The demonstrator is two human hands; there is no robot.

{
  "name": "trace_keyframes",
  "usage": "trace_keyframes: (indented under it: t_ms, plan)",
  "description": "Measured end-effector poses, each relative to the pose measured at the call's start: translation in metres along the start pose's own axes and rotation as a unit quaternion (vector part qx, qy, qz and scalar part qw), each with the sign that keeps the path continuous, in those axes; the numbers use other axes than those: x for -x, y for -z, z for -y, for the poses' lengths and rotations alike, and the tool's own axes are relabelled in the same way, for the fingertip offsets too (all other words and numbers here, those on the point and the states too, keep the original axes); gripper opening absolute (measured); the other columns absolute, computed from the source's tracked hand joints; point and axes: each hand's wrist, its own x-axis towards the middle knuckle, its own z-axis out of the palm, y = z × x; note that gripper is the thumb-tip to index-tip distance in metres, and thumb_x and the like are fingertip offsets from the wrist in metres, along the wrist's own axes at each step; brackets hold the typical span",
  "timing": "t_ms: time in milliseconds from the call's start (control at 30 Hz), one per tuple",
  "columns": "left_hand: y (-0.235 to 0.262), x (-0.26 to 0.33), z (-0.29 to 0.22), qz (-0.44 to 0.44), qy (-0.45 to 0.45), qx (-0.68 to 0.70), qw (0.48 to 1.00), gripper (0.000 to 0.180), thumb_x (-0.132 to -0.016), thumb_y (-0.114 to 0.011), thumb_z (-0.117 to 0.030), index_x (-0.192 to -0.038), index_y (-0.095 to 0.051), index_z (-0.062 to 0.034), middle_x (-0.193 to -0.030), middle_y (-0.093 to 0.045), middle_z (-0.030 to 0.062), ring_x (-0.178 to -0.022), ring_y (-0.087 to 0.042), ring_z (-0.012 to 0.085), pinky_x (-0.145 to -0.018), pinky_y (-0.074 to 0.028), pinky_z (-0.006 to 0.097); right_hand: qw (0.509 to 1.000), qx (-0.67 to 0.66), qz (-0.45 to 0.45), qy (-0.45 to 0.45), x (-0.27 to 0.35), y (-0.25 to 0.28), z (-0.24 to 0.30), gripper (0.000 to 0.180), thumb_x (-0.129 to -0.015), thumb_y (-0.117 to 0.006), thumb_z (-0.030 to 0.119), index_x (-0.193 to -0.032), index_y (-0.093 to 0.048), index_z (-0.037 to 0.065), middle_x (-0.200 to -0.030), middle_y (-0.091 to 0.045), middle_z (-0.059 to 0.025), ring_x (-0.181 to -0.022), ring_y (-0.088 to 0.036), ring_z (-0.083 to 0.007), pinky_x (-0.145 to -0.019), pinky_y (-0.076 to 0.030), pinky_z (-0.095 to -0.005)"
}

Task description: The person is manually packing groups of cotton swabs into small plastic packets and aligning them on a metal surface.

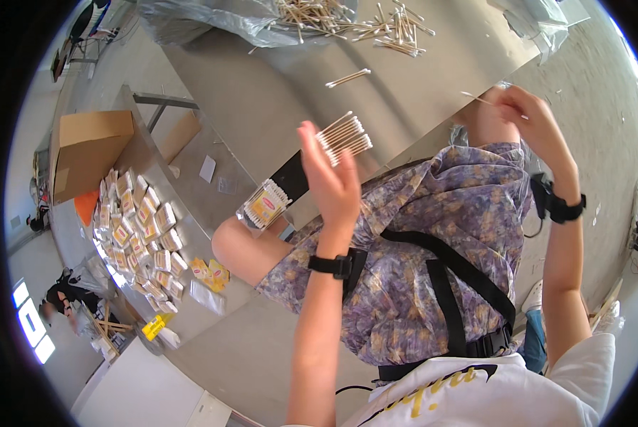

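Left hand point(330, 178) holds a flat bundle of wooden-stemmed cotton swabs point(344, 139) between thumb and fingers, raised above the grey metal table point(262, 99). Right hand point(529, 117) pinches one thin single swab point(476, 97) near the table's edge. Judged step: counting swabs into a batch; next, the single one must be aligned with the bundle.

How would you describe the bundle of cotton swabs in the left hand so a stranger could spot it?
Start at the grey table, then come down to the raised left hand. The bundle of cotton swabs sits at its fingertips, aligned neatly side by side, unlike the scattered loose swabs at the table's far end.
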Motion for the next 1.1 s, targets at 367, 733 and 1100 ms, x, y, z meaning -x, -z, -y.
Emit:
trace_keyframes:
  t_ms: [367,733,1100]
  plan:
    - [0.035,-0.065,-0.014,0.094,0.014,-0.069,0.993,0.008,-0.088,-0.067,-0.004,-0.096,-0.066,-0.0052,-0.101,-0.064,0.0061,-0.098,-0.06,0.0263,-0.087,-0.048,0.038,0.964,0.126,-0.148,-0.182,0.115,0.053,-0.186,0.022,-0.097,-0.057,0.01,-0.117,-0.063,0.001,-0.103,-0.069,-0.0122,-0.09,-0.068,-0.0217,-0.08,-0.052,-0.0324]
    - [0.028,-0.084,-0.008,0.168,-0.055,-0.212,0.961,0.009,-0.084,-0.073,-0.009,-0.085,-0.064,-0.0048,-0.091,-0.059,0.0057,-0.091,-0.056,0.0257,-0.081,-0.047,0.039,0.988,-0.047,-0.113,-0.095,0.045,0.002,-0.042,0.024,-0.099,-0.056,0.009,-0.122,-0.062,0.006,-0.115,-0.066,-0.0073,-0.098,-0.066,-0.0191,-0.086,-0.051,-0.0314]
    - [0.026,-0.073,-0.113,0.324,-0.105,0.026,0.94,0.011,-0.093,-0.066,-0.013,-0.094,-0.062,-0.0027,-0.09,-0.064,0.0088,-0.083,-0.061,0.0264,-0.076,-0.048,0.036,0.954,-0.266,0.105,0.089,0.024,-0.057,0.072,0.032,-0.092,-0.063,0.003,-0.123,-0.055,0.001,-0.092,-0.069,-0.0129,-0.082,-0.071,-0.0198,-0.069,-0.053,-0.0347]
